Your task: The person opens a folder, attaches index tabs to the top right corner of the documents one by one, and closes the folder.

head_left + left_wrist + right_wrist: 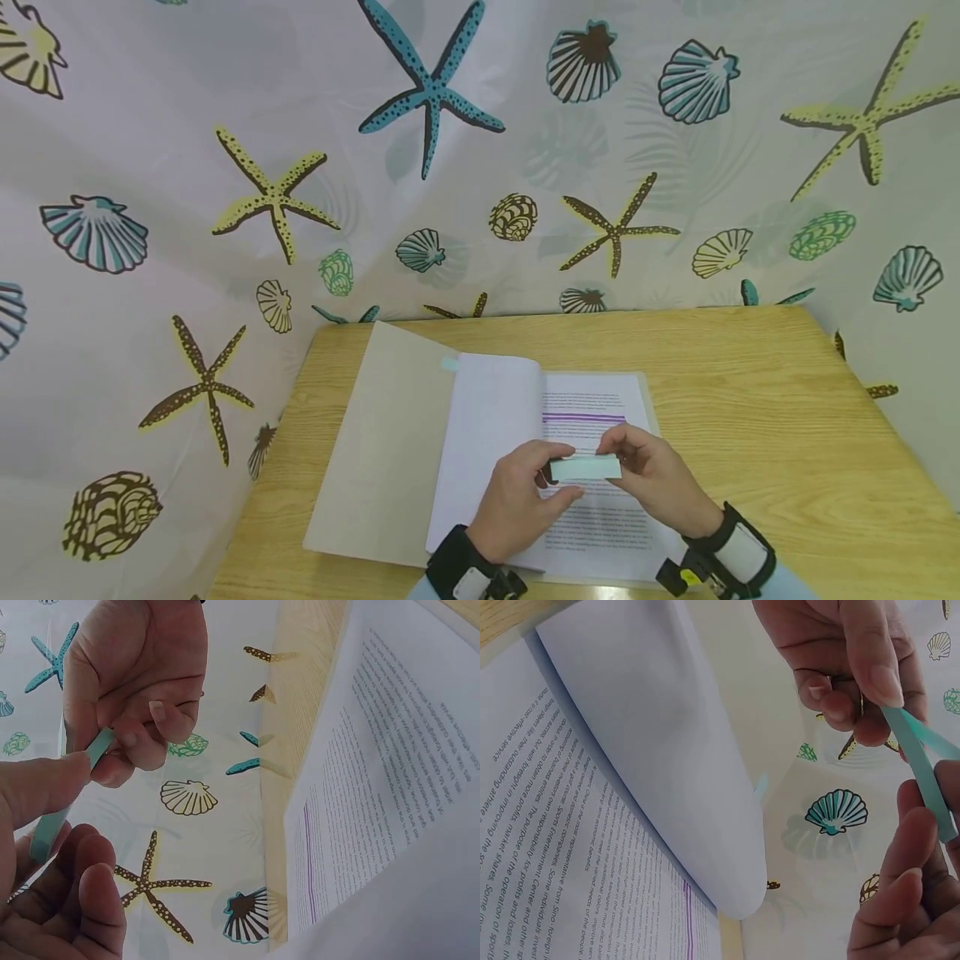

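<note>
Around the work stands a wooden table (787, 392), backed and flanked by a white cloth (465, 200) printed with starfish and seashells. One bound document lies open on the tabletop: its pale cover (382, 442) is folded out to the left, a curved stack of turned pages (491, 425) shows a blank white side, and a printed page (592, 400) faces up on the right. Two purple lines (583, 418) cross the text in its upper part. A single aqua tab (450, 364) sticks out at the top of the turned pages, over the cover.

Two hands are above the document, and they hide the middle of the text; the left wrist also covers the lower edge of the turned pages. Between them is one pale aqua sticky-note strip (587, 467) — held lengthwise over the printed page, an end in each hand. The left hand (525, 500) grips the left end between thumb and fingers; the right hand (663, 483) pinches the right end. Whether a sheet is separating from the strip, I cannot tell. Two black wristbands, left (453, 558) and right (708, 533), carry small cameras; both sleeves are light blue.
</note>
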A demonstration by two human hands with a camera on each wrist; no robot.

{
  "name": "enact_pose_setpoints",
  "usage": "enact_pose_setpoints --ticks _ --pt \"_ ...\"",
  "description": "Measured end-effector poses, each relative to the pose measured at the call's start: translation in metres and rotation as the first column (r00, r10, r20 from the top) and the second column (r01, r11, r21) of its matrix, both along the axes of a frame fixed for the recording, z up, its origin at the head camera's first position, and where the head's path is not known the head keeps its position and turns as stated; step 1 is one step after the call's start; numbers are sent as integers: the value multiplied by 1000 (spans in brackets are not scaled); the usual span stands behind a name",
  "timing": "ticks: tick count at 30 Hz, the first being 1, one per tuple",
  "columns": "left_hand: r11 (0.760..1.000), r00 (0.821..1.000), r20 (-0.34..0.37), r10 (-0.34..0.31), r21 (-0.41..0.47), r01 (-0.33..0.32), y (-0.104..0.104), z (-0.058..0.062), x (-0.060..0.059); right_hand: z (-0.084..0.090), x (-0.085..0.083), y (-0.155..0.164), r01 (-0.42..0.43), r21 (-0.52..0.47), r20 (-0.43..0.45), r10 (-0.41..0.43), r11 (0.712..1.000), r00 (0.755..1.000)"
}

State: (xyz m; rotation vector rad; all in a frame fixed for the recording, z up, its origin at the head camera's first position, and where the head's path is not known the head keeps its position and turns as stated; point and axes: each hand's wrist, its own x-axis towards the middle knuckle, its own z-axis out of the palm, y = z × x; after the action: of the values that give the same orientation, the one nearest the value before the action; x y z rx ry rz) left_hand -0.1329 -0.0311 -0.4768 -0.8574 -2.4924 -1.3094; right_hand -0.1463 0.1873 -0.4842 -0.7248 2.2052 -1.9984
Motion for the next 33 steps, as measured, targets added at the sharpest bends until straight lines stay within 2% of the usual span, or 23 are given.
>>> enact_pose_setpoints --ticks 8,12,17,24,29,33 --pt "1000 1000 -17 -2 30 2 3 3 0 1 2 -1 -51 -36 16 52 998 999" --pt "1000 999 -46 29 -8 -29 3 4 1 3 2 -1 -110 -22 37 110 994 993" --pt "995 995 -72 69 -64 -74 3 5 2 5 3 1 -209 -14 81 209 978 974" --pt "991 992 -112 58 -117 -71 2 2 0 4 2 -1 -83 125 73 74 989 995" --pt "990 990 -134 48 -129 -65 2 1 0 1 3 -1 -87 104 69 80 991 994" --pt "990 992 -114 61 -120 -75 2 2 0 1 3 -1 -99 95 79 92 991 993"
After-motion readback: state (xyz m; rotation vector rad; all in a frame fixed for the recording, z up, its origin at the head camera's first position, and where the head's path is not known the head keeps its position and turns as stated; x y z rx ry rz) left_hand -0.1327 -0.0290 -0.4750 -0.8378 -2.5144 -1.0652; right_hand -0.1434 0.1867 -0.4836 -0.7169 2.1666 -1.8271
